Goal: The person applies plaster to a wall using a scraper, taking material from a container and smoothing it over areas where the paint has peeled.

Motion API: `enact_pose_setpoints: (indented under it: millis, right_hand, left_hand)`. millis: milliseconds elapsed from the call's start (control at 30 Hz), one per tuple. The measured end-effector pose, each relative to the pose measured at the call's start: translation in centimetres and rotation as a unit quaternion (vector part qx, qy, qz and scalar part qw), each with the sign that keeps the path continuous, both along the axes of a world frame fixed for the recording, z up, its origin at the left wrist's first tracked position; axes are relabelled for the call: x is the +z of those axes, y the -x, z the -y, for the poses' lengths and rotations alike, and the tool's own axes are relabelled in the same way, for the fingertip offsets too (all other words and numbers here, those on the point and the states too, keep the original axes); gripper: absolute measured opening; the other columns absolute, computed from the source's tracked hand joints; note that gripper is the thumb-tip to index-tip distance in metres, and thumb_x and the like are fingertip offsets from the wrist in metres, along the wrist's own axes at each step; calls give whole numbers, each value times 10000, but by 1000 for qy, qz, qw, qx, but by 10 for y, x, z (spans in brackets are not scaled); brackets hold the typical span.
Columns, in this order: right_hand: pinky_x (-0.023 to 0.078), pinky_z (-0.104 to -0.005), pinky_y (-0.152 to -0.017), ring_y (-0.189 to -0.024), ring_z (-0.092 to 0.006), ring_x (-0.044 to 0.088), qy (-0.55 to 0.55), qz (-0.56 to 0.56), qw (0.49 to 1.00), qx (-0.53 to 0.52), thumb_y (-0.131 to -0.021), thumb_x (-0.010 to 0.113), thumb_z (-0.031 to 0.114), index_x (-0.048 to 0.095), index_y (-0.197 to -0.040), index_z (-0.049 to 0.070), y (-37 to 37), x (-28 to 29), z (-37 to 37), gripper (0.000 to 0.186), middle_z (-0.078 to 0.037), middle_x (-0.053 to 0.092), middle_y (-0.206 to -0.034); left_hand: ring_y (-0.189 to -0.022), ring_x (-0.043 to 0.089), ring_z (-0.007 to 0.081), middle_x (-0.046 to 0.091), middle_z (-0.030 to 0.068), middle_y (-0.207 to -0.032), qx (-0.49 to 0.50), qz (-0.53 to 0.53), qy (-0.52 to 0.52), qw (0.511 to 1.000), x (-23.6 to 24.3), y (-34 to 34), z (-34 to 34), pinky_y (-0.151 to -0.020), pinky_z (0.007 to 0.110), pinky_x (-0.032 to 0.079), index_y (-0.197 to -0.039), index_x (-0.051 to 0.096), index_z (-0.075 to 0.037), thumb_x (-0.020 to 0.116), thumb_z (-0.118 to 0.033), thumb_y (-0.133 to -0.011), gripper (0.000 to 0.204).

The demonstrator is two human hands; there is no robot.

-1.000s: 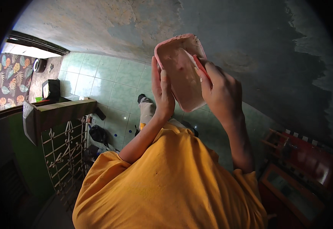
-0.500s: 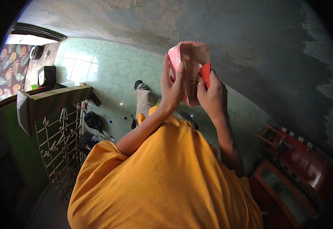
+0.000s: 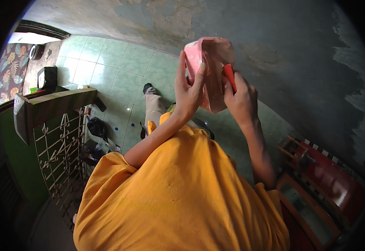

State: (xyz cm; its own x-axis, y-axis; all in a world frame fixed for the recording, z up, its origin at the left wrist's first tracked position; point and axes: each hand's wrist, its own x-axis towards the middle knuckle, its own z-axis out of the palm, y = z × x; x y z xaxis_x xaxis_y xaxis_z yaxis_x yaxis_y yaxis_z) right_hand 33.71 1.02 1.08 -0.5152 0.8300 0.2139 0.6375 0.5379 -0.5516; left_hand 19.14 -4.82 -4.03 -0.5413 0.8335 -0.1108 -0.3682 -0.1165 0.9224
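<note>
Both my hands are raised in front of a stained grey-green wall (image 3: pixel 299 58). They hold a floppy pink sheet-like thing (image 3: pixel 211 62) with darker spots on it, bent over at the top. My left hand (image 3: pixel 188 90) grips its left edge, with the fingers up along its face. My right hand (image 3: pixel 241 99) holds its right side and also pinches a small red tool (image 3: pixel 229 76) against it. I cannot tell what kind of tool it is. My yellow shirt (image 3: pixel 182 196) fills the lower middle.
Pale green floor tiles (image 3: pixel 119 71) lie below. A green metal gate with scrollwork (image 3: pixel 61 138) stands at the left, with dark footwear (image 3: pixel 96 127) beside it. A red wooden bench or chair (image 3: pixel 328 180) is at the lower right.
The pink thing was spread flat and wide a second ago; now it is bent narrower between my hands. Both hands have shifted with it, and the red tool shows more clearly.
</note>
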Motion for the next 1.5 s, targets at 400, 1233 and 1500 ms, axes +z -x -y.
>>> enact_pose_setpoints:
  millis: [400,1233,1500]
  right_hand:
    - [521,-508,-697,-841,-491,664,75,-67,993,-58,-980,661,138,612,-1041,-9,27,36,15,167,-253,694,-894]
    - [513,-399,-683,-706,-310,632,119,-182,971,-103,-963,744,175,649,-986,-20,7,52,-12,218,-173,684,-832]
    - [483,-258,-687,-779,-46,576,264,-322,897,-149,-1003,725,173,688,-1034,1,-2,42,-22,178,20,667,-861]
  left_hand:
    - [-1355,523,202,485,151,-1534,12,-25,-43,999,-6,-4,2,-1123,348,442,-1646,263,11,461,-407,-1128,695]
    - [-1494,391,208,376,149,-1655,-101,72,-53,991,1,48,1,-1219,351,333,-1653,215,54,491,-384,-1127,738]
    - [-1463,437,214,452,143,-1612,-157,10,-40,987,35,94,-11,-1212,349,348,-1618,343,44,489,-376,-1126,663]
